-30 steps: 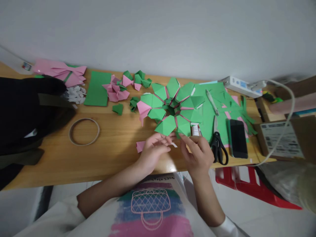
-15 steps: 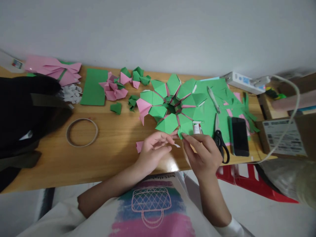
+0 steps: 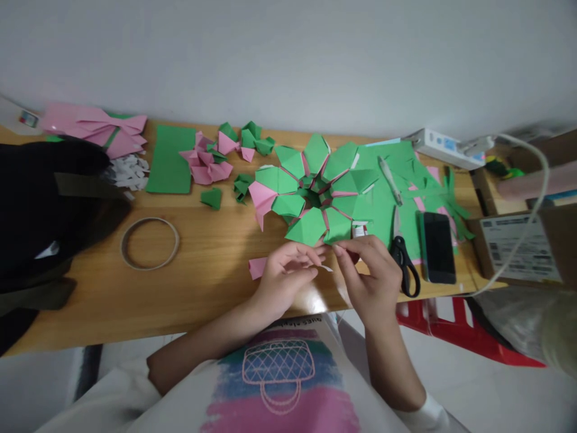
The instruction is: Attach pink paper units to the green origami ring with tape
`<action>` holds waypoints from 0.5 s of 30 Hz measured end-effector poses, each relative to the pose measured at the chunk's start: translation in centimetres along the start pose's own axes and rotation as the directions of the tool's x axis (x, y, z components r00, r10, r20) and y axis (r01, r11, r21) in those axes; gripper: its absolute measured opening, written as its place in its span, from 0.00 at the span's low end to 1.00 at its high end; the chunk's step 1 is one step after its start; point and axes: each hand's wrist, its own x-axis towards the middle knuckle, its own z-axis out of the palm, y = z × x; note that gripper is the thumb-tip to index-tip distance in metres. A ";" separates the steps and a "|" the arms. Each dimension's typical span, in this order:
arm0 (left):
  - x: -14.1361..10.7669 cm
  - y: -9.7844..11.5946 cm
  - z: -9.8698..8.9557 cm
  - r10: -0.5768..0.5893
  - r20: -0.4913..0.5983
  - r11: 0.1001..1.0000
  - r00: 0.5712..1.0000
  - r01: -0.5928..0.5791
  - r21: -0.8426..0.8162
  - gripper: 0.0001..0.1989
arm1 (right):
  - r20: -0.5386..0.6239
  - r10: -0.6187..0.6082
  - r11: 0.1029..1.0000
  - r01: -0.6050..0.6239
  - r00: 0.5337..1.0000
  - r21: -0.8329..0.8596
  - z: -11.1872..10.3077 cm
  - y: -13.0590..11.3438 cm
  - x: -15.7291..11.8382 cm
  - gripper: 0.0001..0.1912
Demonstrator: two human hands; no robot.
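A ring-shaped green and pink folded-paper flower (image 3: 304, 230) lies on the table, its petals around a hollow middle. My left hand (image 3: 286, 278) is closed with a thin white paper strip (image 3: 327, 268) sticking out from its fingertips; some of its fingers reach toward the flower's near edge. At the lower petal, my right hand (image 3: 375, 273) pinches the edge between thumb and forefinger. A small white-and-red labelled item (image 3: 359, 231) lies just beyond that hand, partly hidden. Beside my left hand is a rolled pink paper piece (image 3: 256, 268).
Black-handled scissors (image 3: 406, 264), a phone (image 3: 438, 248) and a cutter (image 3: 390, 180) lie right, among green sheets. A tape ring (image 3: 149, 243) lies left, near a dark bag (image 3: 54, 210). Folded paper pieces (image 3: 210, 162) stand behind. A power strip (image 3: 446, 149) is at back right.
The lower petal's flap, which stuck out toward me, no longer shows past the edge. My right fingertips have shifted slightly up, and the white strip has moved a little right with my left hand.
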 end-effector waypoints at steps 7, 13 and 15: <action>0.0 0.1 0.3 -0.011 -0.013 1.000 1.000 0.011 0.013 0.06 | -0.055 0.210 0.976 -0.206 0.976 0.067 0.4 -0.5 0.1 0.03; 0.0 0.2 0.4 -0.018 -0.018 1.000 1.000 0.017 -0.003 0.06 | -0.075 0.259 0.964 -0.254 0.963 0.074 0.7 -0.5 0.1 0.03; 0.0 0.2 0.3 -0.017 -0.021 1.000 1.000 0.017 0.000 0.06 | -0.073 0.271 0.962 -0.266 0.960 0.062 0.6 -0.6 0.2 0.03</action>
